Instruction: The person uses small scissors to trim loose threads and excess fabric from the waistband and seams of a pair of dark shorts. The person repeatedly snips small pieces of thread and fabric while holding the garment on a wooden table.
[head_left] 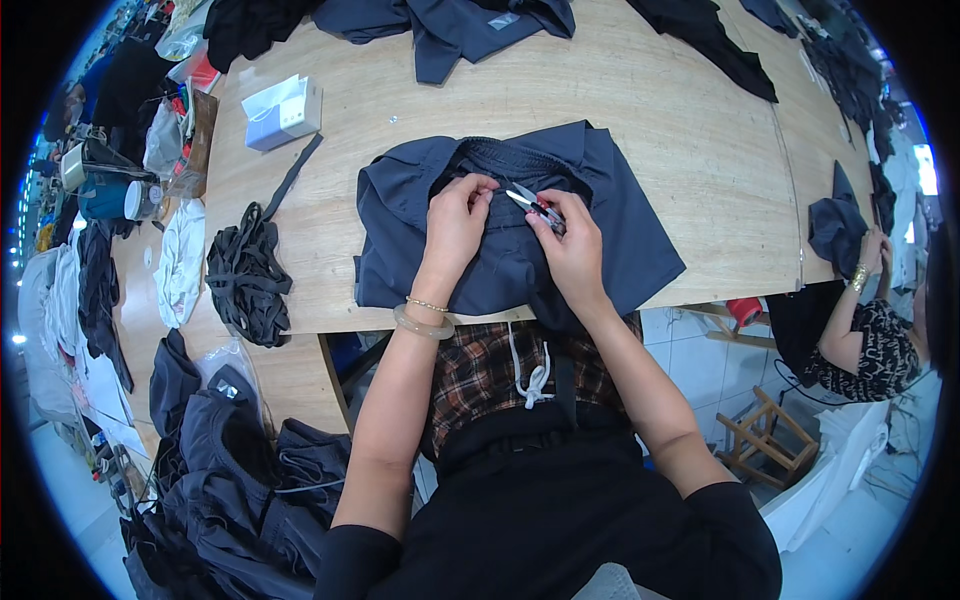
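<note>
A dark blue-grey garment (620,220) with a gathered waistband lies spread on the wooden table in front of me. My left hand (460,215) pinches at the inside of its waist opening, thumb and finger together; what sits between the fingertips is too small to make out. In my right hand (570,235) is a small pair of thread snips (530,202) with bright blades and some red near the grip. Its blades point up and left, toward the left fingertips, over the opening. The lower part of the waistband is partly covered by my hands.
A tissue box (284,115) and a heap of dark fabric strips (245,275) are on the table (700,180) at left. More dark garments (450,35) lie along its far edge and in a pile (230,480) at lower left. Another person (865,330) handles dark cloth at right, near a wooden stool (765,440).
</note>
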